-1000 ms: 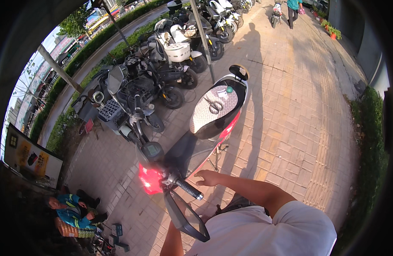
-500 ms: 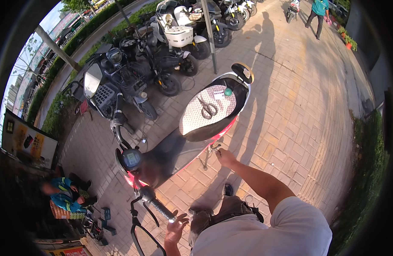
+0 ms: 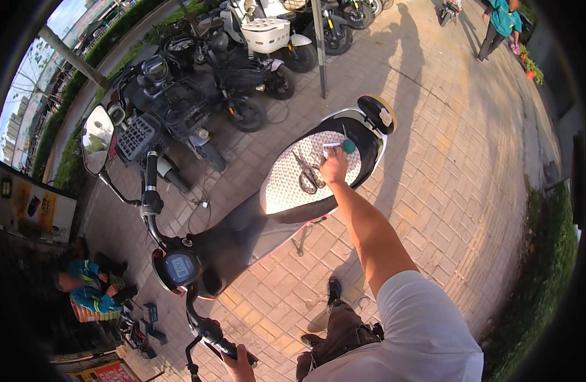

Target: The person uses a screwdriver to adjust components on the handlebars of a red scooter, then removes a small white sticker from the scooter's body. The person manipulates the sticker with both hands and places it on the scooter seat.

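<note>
An electric scooter stands before me, its seat (image 3: 285, 181) under a white quilted cover. My right hand (image 3: 333, 167) reaches over the seat, fingers closed on a small white packet (image 3: 331, 146). Right beside the packet sits a round green thing (image 3: 349, 146). A pair of dark-handled scissors (image 3: 309, 178) lies on the cover just left of that hand. Down at the lower edge my left hand (image 3: 240, 365) is closed around the near handlebar grip (image 3: 229, 348); its fingers are partly hidden.
Several parked scooters (image 3: 178, 105) line the far left, next to a metal pole (image 3: 319, 51). A seated person (image 3: 92, 286) is at the lower left, near tools on the ground. Another person (image 3: 500, 25) stands at the far right. Paving bricks (image 3: 426, 191) lie to the right.
My right hand has moved from beside the scooter's side up onto the seat and taken hold of the white packet. My left hand has closed on the handlebar grip. The handlebar has turned.
</note>
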The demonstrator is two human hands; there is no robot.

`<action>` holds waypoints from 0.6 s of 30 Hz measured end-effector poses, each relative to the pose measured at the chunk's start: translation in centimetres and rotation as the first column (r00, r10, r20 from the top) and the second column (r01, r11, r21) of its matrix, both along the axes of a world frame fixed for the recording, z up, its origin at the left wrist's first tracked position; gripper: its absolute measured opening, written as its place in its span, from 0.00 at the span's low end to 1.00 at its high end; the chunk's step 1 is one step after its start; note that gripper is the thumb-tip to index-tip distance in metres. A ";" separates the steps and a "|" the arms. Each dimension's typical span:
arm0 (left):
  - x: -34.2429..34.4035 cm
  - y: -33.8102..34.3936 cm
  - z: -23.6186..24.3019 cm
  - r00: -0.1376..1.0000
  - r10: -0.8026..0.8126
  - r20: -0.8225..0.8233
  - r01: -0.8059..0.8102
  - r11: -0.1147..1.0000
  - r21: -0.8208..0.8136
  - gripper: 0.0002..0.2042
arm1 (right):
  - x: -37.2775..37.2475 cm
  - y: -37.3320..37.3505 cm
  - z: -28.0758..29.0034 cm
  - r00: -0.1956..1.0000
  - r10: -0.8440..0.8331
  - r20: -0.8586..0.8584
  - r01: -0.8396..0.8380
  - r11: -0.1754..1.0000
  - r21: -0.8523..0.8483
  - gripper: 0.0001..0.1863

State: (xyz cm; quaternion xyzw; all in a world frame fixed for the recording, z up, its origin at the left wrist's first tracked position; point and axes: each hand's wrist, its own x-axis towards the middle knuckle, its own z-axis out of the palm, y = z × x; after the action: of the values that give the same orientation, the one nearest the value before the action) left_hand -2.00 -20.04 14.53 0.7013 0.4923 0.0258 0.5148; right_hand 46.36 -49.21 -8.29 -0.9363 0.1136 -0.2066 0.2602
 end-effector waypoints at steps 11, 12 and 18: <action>-1.0 0.3 -1.4 0.994 -0.040 0.101 0.046 0.998 -0.053 0.09 | 3.9 -6.7 3.9 0.866 -0.210 -0.455 0.376 0.872 0.313 0.27; -1.1 0.3 -1.4 0.993 -0.050 0.110 0.055 0.998 -0.043 0.10 | 3.3 -5.9 4.2 0.900 -0.242 -0.362 0.391 0.814 0.429 0.28; -1.1 1.3 -4.7 0.997 0.009 0.081 -0.018 0.994 0.108 0.14 | -9.4 0.1 2.4 0.993 0.048 -0.111 0.063 0.573 0.817 0.25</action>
State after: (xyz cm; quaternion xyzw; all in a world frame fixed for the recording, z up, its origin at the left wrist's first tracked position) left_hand -3.11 -18.71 9.80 0.7233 0.4737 0.0842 0.4954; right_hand 36.98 -49.09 -5.92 -0.7202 0.2156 -0.0748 0.6552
